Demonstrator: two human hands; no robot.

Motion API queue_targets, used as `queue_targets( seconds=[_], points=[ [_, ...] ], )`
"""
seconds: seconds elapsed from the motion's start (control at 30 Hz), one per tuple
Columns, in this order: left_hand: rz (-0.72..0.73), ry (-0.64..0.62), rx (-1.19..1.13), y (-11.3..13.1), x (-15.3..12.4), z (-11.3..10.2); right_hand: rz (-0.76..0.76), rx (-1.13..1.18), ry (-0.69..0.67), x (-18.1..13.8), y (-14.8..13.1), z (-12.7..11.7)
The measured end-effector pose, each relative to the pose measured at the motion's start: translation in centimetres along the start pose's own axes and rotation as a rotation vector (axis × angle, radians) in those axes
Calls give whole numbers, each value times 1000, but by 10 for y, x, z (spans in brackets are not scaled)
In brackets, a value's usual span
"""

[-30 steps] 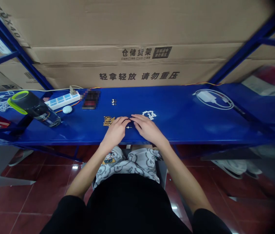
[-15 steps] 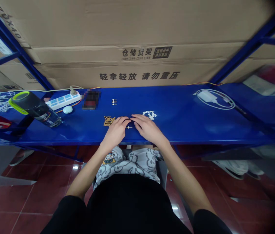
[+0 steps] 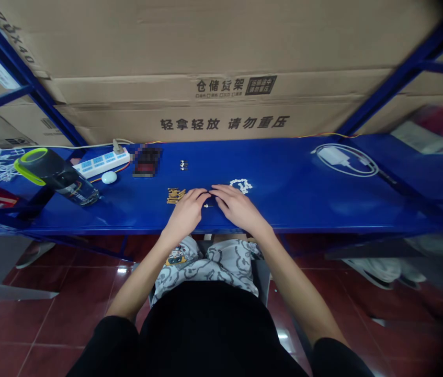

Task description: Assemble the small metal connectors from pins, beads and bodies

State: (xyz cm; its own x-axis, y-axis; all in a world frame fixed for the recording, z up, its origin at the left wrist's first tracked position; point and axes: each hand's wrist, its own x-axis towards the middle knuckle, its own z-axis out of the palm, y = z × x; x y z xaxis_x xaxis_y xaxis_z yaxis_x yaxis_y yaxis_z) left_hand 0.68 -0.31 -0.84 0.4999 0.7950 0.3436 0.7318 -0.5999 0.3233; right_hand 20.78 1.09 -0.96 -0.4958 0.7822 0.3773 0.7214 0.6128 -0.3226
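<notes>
Both my hands rest on the blue shelf surface (image 3: 284, 204) near its front edge, fingertips meeting. My left hand (image 3: 186, 210) and my right hand (image 3: 237, 207) have their fingers curled and pinched together at a point where something tiny may be held; I cannot make it out. A small pale metal part (image 3: 207, 206) lies on the shelf between the two hands. A heap of small brass-coloured parts (image 3: 174, 195) sits just left of my left hand. A loop of white beads (image 3: 240, 184) lies just beyond my right hand.
At the left lie a dark bottle with a green rim (image 3: 54, 175) on its side, a white power strip (image 3: 101, 162), a small white round thing (image 3: 109, 177) and a dark blurred object (image 3: 146, 159). Small silver parts (image 3: 183, 165) sit further back. A white charger with coiled cable (image 3: 342, 158) lies right. Cardboard boxes (image 3: 221, 78) stand behind.
</notes>
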Motion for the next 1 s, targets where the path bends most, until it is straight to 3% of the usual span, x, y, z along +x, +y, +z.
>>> queue_targets(
  seconds=[0.17, 0.37, 0.5, 0.73, 1.0],
  points=[
    [-43, 33, -136, -3, 2, -11, 3, 13, -6, 0, 0, -1],
    [-216, 182, -69, -19, -9, -63, 27, 23, -21, 0, -1, -1],
    [-264, 65, 41, -27, -23, -87, 27, 28, -19, 0, 0, -1],
    [-317, -58, 131, -22, -25, -86, 26, 2, -26, -1, 1, 0],
    [-359, -53, 176, -19, -20, -78, 36, 9, -34, 0, -1, -2]
  ],
)
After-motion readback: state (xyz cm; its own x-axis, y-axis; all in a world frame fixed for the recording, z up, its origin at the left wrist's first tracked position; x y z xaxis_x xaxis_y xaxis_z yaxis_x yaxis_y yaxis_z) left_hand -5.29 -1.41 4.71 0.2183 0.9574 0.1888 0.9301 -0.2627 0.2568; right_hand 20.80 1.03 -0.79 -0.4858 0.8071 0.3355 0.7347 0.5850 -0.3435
